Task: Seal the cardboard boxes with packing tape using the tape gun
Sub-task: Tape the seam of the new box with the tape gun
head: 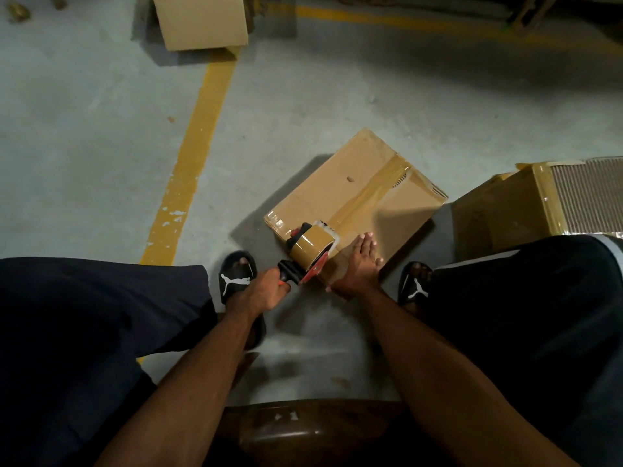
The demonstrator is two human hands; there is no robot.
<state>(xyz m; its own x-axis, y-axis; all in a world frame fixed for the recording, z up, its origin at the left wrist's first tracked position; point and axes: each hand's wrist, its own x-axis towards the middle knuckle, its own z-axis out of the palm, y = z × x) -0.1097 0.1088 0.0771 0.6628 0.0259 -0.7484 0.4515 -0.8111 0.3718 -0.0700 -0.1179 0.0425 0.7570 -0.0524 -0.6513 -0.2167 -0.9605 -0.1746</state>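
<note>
A flat cardboard box [340, 183] lies on the concrete floor between my feet, with a strip of brown tape [377, 187] running along its top seam. The red and black tape gun [312, 252], loaded with a brown tape roll, sits at the box's near edge. My left hand [266, 291] grips its handle. My right hand [359, 264] rests flat on the box top beside the gun, fingers straight.
A taped box [509, 210] with a corrugated sheet on it stands at the right. An open box [202, 21] sits at the far top beside a yellow floor line [192, 163]. My feet in black slides flank the box. A dark wooden seat edge [313, 429] is below.
</note>
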